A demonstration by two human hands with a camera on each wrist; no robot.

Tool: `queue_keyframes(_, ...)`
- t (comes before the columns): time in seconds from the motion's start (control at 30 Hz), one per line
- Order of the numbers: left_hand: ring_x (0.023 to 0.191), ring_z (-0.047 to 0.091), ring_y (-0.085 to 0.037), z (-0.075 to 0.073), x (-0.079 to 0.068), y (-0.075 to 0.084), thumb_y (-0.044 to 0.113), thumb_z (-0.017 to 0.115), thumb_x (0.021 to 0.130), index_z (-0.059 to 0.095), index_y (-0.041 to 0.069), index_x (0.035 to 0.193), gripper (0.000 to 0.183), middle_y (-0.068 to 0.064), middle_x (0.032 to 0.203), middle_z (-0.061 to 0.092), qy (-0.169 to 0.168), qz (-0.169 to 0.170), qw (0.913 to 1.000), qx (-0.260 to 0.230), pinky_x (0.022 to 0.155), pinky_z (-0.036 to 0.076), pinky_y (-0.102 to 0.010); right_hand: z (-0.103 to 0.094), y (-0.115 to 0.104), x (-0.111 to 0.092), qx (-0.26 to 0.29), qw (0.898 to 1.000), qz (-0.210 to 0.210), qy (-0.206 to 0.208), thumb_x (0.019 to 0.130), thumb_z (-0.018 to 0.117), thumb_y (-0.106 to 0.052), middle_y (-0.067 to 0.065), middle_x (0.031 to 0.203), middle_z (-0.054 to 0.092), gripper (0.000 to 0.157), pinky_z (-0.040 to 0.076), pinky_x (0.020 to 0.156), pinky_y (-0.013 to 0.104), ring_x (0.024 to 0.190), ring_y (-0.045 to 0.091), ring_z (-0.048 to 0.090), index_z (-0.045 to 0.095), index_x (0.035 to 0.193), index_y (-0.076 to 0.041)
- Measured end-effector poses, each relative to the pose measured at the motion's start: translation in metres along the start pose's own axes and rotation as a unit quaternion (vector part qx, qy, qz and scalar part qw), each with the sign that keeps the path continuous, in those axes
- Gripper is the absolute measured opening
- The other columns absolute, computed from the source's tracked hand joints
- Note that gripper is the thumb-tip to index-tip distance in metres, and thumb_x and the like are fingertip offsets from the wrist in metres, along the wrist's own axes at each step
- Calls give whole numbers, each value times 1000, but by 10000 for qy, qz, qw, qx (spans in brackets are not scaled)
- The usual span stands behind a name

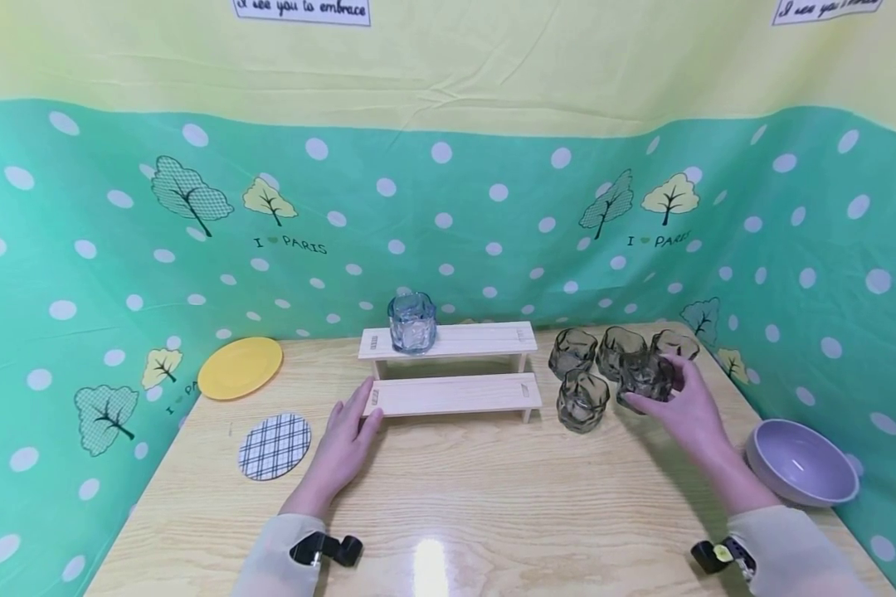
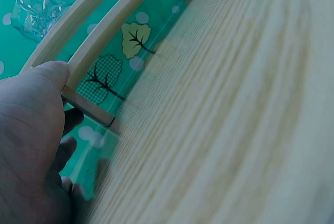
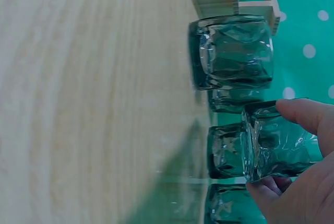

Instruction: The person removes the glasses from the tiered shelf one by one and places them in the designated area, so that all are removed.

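My right hand [image 1: 690, 410] grips a smoky grey glass cup [image 1: 642, 377] between thumb and fingers. In the right wrist view this cup [image 3: 276, 143] is raised off the table, its base higher than those of the cups around it. Several matching cups, including a front one [image 1: 582, 402], stand close by. My left hand [image 1: 345, 439] touches the left end of a two-step wooden rack [image 1: 455, 396], fingers fairly straight. In the left wrist view its thumb [image 2: 47, 75] rests against the shelf end. A blue glass cup [image 1: 412, 323] stands upright on the rack's upper step, at the left.
A yellow plate [image 1: 241, 369] and a checked round coaster [image 1: 275, 448] lie on the left of the wooden table [image 1: 493, 506]. The purple bowl [image 1: 802, 464] sits at the right edge. A green dotted cloth [image 1: 448, 199] hangs behind and along both sides.
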State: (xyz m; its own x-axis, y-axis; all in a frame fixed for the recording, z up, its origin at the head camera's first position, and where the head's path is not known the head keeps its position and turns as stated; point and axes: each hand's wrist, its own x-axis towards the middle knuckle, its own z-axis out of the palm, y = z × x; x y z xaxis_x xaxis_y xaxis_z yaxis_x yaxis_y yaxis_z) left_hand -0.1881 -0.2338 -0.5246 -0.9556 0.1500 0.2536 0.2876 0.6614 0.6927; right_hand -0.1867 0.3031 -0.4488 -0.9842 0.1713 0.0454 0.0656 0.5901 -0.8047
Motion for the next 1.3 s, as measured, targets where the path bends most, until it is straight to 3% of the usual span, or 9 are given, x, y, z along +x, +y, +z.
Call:
queue_keyframes(0.63, 163, 31, -39, 0, 1, -1, 36, 45, 121, 25, 4, 175, 66, -20, 178, 31, -8, 17, 10000, -11, 136, 3, -63, 13, 19, -4, 73, 9996, 258, -80, 91, 95, -26, 40, 170, 28, 118, 30, 125, 74, 152, 62, 33, 14, 173, 4)
queue_keyframes(1.3, 164, 30, -38, 0, 0, -1, 35, 45, 121, 24, 6, 176, 65, -20, 178, 31, -28, 3, 10000, -12, 136, 4, -63, 21, 31, -4, -15, 9990, 441, -67, 92, 94, -29, 42, 168, 30, 118, 31, 126, 72, 153, 61, 33, 13, 172, 4)
